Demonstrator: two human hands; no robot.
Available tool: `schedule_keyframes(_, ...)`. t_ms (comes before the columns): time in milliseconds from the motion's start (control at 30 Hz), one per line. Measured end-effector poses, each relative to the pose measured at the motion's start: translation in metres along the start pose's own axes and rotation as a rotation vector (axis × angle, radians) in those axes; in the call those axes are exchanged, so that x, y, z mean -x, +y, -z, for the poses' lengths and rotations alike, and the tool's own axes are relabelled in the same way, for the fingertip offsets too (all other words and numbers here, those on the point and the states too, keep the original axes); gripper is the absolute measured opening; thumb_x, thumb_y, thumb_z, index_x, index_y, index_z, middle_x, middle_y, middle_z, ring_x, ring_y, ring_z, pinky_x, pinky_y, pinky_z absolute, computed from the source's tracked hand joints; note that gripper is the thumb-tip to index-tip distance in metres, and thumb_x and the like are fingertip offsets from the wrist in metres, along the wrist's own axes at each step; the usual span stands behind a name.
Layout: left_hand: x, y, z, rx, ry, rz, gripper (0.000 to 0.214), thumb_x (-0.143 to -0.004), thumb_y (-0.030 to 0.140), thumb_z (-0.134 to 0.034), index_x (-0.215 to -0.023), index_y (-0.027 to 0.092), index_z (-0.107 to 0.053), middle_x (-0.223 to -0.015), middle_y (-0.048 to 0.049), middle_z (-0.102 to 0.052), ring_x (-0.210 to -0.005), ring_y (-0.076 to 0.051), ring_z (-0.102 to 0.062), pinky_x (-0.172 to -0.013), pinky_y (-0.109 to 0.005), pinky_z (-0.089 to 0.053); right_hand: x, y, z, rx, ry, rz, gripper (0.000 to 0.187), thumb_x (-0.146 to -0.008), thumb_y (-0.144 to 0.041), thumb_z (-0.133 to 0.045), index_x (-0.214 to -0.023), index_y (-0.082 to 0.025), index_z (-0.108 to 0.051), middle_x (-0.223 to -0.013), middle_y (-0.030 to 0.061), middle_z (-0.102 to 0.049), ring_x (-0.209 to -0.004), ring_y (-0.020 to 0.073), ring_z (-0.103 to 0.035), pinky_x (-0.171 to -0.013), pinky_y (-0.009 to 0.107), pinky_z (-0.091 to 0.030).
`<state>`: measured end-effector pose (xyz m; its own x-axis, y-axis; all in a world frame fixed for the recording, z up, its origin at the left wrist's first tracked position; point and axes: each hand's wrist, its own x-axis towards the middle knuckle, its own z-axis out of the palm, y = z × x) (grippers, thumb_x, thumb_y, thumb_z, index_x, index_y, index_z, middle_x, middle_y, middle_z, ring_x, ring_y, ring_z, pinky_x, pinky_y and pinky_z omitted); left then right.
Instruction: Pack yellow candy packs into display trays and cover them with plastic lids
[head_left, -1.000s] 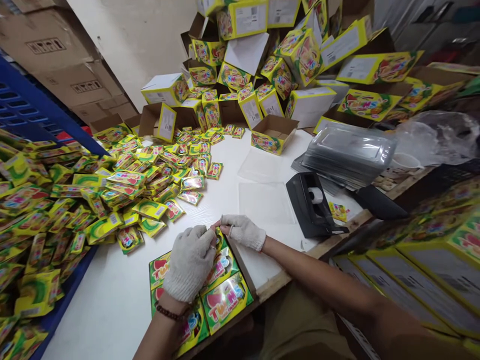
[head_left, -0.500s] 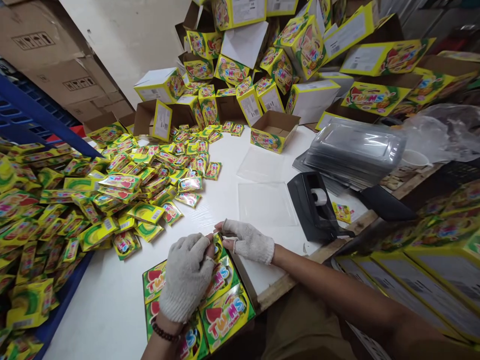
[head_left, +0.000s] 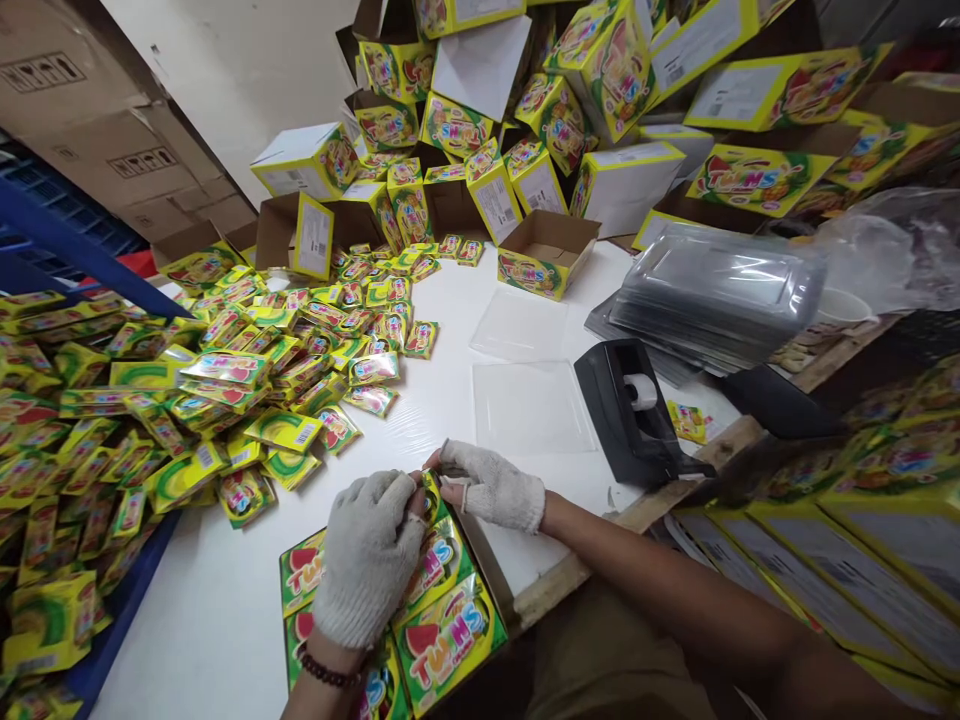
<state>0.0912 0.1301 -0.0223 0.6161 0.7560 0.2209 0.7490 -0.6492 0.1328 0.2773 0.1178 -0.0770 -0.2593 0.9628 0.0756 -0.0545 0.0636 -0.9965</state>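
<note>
Both of my hands wear whitish knit gloves with bare fingertips. My left hand [head_left: 371, 560] lies over candy packets [head_left: 442, 640] printed "TWINS", set in rows in an open carton [head_left: 491, 565] at the table's near edge. Its fingers are bent and closed around the end of a packet [head_left: 430, 497] at the far end. My right hand [head_left: 495, 485] is at the carton's far right corner, thumb and fingers pinched on its edge. The fingertips of both hands nearly meet there. My left palm hides part of the packets beneath it.
A large heap of loose packets [head_left: 247, 380] covers the left. Small display boxes [head_left: 544, 260] pile up at the back. A black tape dispenser [head_left: 619, 430], clear plastic sheets [head_left: 529, 405] and stacked clear trays [head_left: 712, 290] lie to the right. The wooden table edge [head_left: 555, 590] runs nearby.
The hands keep nearly the same hold at the carton's far end, with only a slight shift. The whole view has moved a little.
</note>
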Motion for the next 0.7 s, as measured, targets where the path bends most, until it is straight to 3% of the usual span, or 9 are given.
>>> schedule_keyframes(200, -0.004, -0.001, -0.002, -0.031, -0.065, -0.006, 0.020, -0.089, 0.018, -0.047, -0.102, 0.019, -0.061, -0.093, -0.0071, -0.063, -0.086, -0.025, -0.055, -0.075, -0.038, -0.041, -0.017, -0.003, 0.003, 0.041, 0.013, -0.118, 0.017, -0.075, -0.008, -0.053, -0.088, -0.017, -0.058, -0.082, -0.0008, -0.063, -0.078, 0.0135, -0.058, -0.073, 0.026, -0.047)
schedule_keyframes(400, -0.007, 0.000, 0.008, -0.169, -0.231, -0.065, 0.032, -0.081, 0.011, -0.048, -0.108, 0.022, -0.061, -0.094, -0.0064, -0.062, -0.084, -0.026, -0.054, -0.072, -0.038, -0.041, -0.027, -0.012, 0.005, 0.207, 0.037, -0.215, 0.020, -0.066, -0.001, -0.053, -0.075, -0.018, -0.059, -0.065, -0.0057, -0.057, -0.064, 0.0109, -0.053, -0.058, 0.021, -0.040)
schedule_keyframes(567, -0.017, 0.001, 0.019, -0.228, -0.355, -0.106, 0.030, -0.081, 0.011, -0.047, -0.105, 0.024, -0.061, -0.092, -0.0053, -0.063, -0.084, -0.025, -0.057, -0.071, -0.037, -0.041, -0.030, -0.014, 0.008, 0.159, -0.008, -0.200, 0.022, -0.064, -0.001, -0.051, -0.074, -0.018, -0.061, -0.066, -0.0057, -0.060, -0.067, 0.0112, -0.055, -0.062, 0.021, -0.042)
schedule_keyframes(700, -0.022, 0.000, 0.020, -0.149, -0.367, -0.102, 0.023, -0.083, 0.013, -0.046, -0.098, 0.023, -0.061, -0.088, -0.0043, -0.063, -0.083, -0.024, -0.057, -0.071, -0.037, -0.042, -0.031, -0.016, 0.009, 0.261, 0.002, -0.153, 0.015, -0.066, -0.006, -0.054, -0.073, -0.017, -0.062, -0.070, -0.0041, -0.062, -0.071, 0.0126, -0.056, -0.063, 0.022, -0.040)
